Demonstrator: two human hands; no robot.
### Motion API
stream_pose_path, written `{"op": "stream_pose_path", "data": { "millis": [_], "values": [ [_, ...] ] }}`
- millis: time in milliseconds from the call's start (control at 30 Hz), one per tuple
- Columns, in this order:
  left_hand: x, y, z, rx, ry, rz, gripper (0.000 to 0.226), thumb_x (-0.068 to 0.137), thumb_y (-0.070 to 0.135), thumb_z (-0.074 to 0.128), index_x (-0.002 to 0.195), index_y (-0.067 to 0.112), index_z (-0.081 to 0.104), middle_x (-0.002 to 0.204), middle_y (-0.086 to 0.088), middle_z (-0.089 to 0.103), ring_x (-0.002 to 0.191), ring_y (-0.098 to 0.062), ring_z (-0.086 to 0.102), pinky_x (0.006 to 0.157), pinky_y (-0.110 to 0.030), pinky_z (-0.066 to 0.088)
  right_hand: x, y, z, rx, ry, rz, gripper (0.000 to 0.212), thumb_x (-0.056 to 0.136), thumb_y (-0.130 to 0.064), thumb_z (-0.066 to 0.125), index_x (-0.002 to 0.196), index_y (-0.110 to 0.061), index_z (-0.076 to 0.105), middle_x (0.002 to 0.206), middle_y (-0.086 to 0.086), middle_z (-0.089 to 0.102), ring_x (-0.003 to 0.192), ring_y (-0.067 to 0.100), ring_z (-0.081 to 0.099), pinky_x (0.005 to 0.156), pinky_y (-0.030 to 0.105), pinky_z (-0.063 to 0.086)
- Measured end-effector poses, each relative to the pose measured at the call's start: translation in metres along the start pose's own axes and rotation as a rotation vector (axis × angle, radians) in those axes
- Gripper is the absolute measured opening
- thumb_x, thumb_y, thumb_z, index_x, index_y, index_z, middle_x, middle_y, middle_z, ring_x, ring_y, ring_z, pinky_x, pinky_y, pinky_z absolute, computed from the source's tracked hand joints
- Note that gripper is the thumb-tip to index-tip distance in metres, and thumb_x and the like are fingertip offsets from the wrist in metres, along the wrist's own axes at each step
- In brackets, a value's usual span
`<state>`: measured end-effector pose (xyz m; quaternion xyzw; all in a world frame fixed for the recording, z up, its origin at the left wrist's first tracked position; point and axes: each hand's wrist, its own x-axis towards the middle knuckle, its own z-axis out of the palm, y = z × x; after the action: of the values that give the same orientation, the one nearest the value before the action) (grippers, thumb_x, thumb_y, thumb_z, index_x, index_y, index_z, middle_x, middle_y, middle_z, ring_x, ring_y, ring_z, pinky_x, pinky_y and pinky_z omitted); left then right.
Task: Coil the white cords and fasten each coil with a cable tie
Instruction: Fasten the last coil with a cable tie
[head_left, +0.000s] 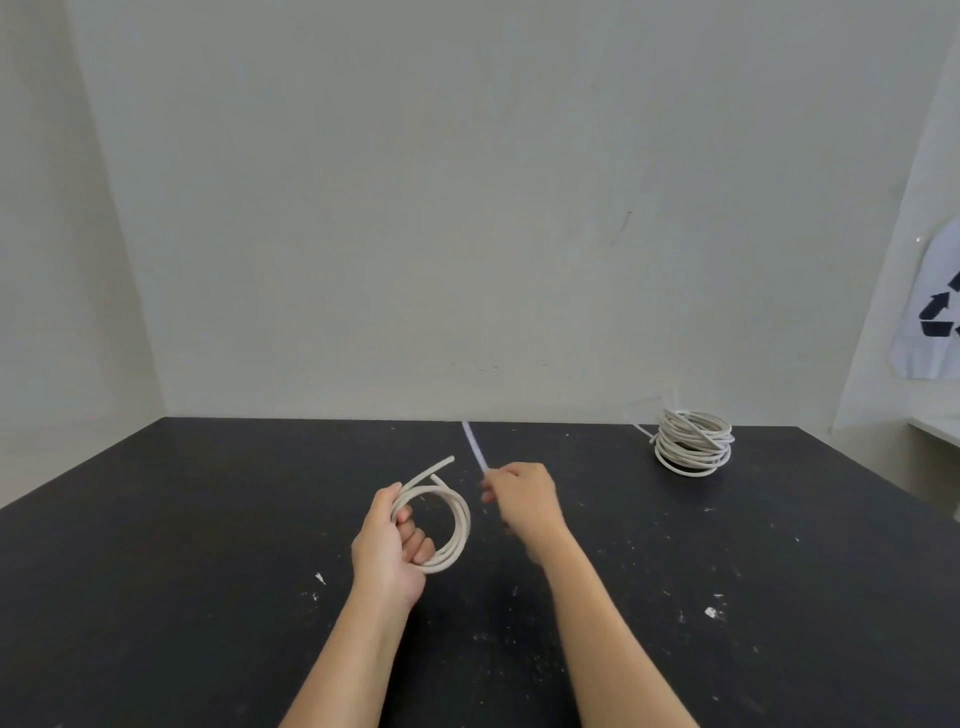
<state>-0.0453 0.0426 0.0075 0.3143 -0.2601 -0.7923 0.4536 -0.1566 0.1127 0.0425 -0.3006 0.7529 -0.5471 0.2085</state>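
My left hand grips a small coil of white cord above the black table; two cord ends stick out at the coil's top. Just to its right, my right hand pinches a thin white cable tie that points up and away, blurred by motion. The tie is apart from the coil. A stack of coiled white cords sits at the table's far right, with cable tie tails poking out on its left side.
The black table is speckled with small white flecks. A pale wall stands right behind its far edge. At the right edge hangs a white sheet with a dark recycling symbol, and a white ledge sits below it.
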Motion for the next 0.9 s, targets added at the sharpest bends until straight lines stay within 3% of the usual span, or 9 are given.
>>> {"op": "stream_pose_path", "data": {
  "millis": [167, 300, 367, 467, 533, 633, 767, 833, 900],
  "values": [
    [0.006, 0.002, -0.002, -0.085, -0.056, -0.026, 0.040, 0.091, 0.025, 0.053, 0.056, 0.013, 0.037, 0.032, 0.005, 0.023, 0.025, -0.008, 0.018, 0.031, -0.015, 0.019, -0.005, -0.007, 0.030, 0.152, -0.168, 0.006, 0.036, 0.089, -0.048, 0.057, 0.089, -0.014, 0.071, 0.081, 0.003, 0.072, 0.048, 0.006, 0.050, 0.042, 0.019, 0.037],
    [0.010, 0.002, -0.005, -0.064, -0.140, -0.075, 0.041, 0.093, 0.027, 0.051, 0.056, 0.013, 0.039, 0.033, 0.004, 0.023, 0.026, -0.008, 0.019, 0.031, -0.016, 0.021, -0.002, 0.005, 0.033, 0.137, -0.131, -0.175, 0.046, 0.088, -0.035, 0.065, 0.130, -0.022, 0.051, 0.084, 0.002, 0.071, 0.079, 0.007, 0.066, 0.075, 0.020, 0.048],
    [0.010, 0.003, -0.004, -0.017, -0.183, -0.095, 0.042, 0.094, 0.027, 0.049, 0.055, 0.013, 0.040, 0.033, 0.004, 0.023, 0.026, -0.008, 0.020, 0.031, -0.018, 0.023, 0.000, 0.009, 0.029, 0.081, -0.142, -0.251, 0.050, 0.091, -0.031, 0.062, 0.137, -0.027, 0.044, 0.077, -0.001, 0.068, 0.083, 0.007, 0.067, 0.083, 0.019, 0.047],
    [0.009, 0.006, -0.003, 0.069, -0.255, -0.129, 0.044, 0.095, 0.026, 0.046, 0.054, 0.013, 0.041, 0.034, 0.004, 0.021, 0.027, -0.010, 0.020, 0.034, -0.020, 0.026, 0.001, 0.010, 0.023, -0.017, -0.162, -0.282, 0.032, 0.095, -0.029, 0.056, 0.126, -0.021, 0.057, 0.071, -0.006, 0.063, 0.069, 0.003, 0.059, 0.071, 0.016, 0.044],
    [0.008, 0.009, -0.005, 0.123, -0.334, -0.194, 0.044, 0.095, 0.026, 0.043, 0.054, 0.012, 0.043, 0.034, 0.004, 0.021, 0.028, -0.010, 0.020, 0.036, -0.023, 0.029, 0.003, 0.012, 0.019, -0.057, -0.123, -0.281, 0.018, 0.095, -0.027, 0.056, 0.105, -0.016, 0.065, 0.067, -0.006, 0.061, 0.060, 0.002, 0.054, 0.062, 0.016, 0.041],
    [0.005, 0.014, -0.006, 0.144, -0.408, -0.271, 0.043, 0.095, 0.025, 0.039, 0.056, 0.009, 0.048, 0.033, 0.004, 0.021, 0.027, -0.010, 0.019, 0.035, -0.023, 0.030, 0.004, 0.013, 0.017, -0.096, -0.104, -0.255, 0.017, 0.094, -0.026, 0.056, 0.086, -0.014, 0.066, 0.061, -0.005, 0.062, 0.056, 0.005, 0.055, 0.062, 0.020, 0.044],
    [0.007, 0.014, -0.006, 0.130, -0.297, -0.203, 0.047, 0.095, 0.024, 0.041, 0.049, 0.015, 0.041, 0.033, 0.005, 0.021, 0.026, -0.009, 0.017, 0.033, -0.018, 0.022, -0.001, 0.005, 0.015, -0.097, -0.134, -0.201, 0.021, 0.091, -0.036, 0.061, 0.095, -0.016, 0.063, 0.075, 0.000, 0.068, 0.064, 0.010, 0.061, 0.064, 0.027, 0.052],
    [0.010, 0.016, -0.008, 0.088, -0.235, -0.133, 0.047, 0.096, 0.024, 0.040, 0.050, 0.016, 0.039, 0.033, 0.005, 0.020, 0.026, -0.009, 0.017, 0.033, -0.016, 0.021, -0.003, 0.001, 0.013, -0.163, -0.101, -0.132, 0.033, 0.092, -0.046, 0.051, 0.104, -0.016, 0.055, 0.088, 0.000, 0.064, 0.072, 0.012, 0.059, 0.062, 0.026, 0.047],
    [0.014, 0.021, -0.009, 0.058, -0.179, -0.053, 0.045, 0.097, 0.024, 0.039, 0.053, 0.016, 0.035, 0.032, 0.006, 0.019, 0.025, -0.008, 0.015, 0.032, -0.014, 0.019, -0.004, -0.002, 0.009, -0.238, -0.109, -0.079, 0.029, 0.097, -0.037, 0.036, 0.106, -0.014, 0.050, 0.093, 0.004, 0.062, 0.077, 0.017, 0.056, 0.068, 0.032, 0.045]
  ]
}}
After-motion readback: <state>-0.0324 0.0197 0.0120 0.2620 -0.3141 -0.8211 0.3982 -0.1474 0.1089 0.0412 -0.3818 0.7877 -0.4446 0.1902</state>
